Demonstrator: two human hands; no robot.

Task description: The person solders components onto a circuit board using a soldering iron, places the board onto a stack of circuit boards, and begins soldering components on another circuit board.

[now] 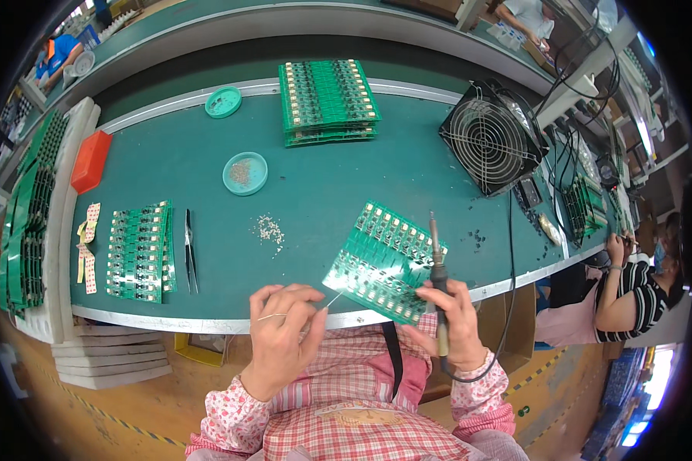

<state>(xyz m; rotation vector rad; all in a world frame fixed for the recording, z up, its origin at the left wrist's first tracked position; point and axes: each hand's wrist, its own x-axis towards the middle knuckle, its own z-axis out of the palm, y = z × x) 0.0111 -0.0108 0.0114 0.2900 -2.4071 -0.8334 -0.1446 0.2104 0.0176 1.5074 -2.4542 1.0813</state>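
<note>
Teal dishes (258, 170) — two; soldering iron (438, 275) — one

- Our left hand (284, 330) hides one end of the thin wire (333, 300).
- Our right hand (460, 326) covers part of the soldering iron (438, 276).
- Glare washes out detail on the circuit board (377, 265).
- We find the pale bits (268, 233) too small to identify.
- The picture's top edge crops a white-shirted co-worker (527, 18).

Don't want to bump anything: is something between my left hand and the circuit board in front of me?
Nothing visible blocks it. Your left hand is close beside the circuit board, with only the thin wire it pinches reaching toward the board.
</note>
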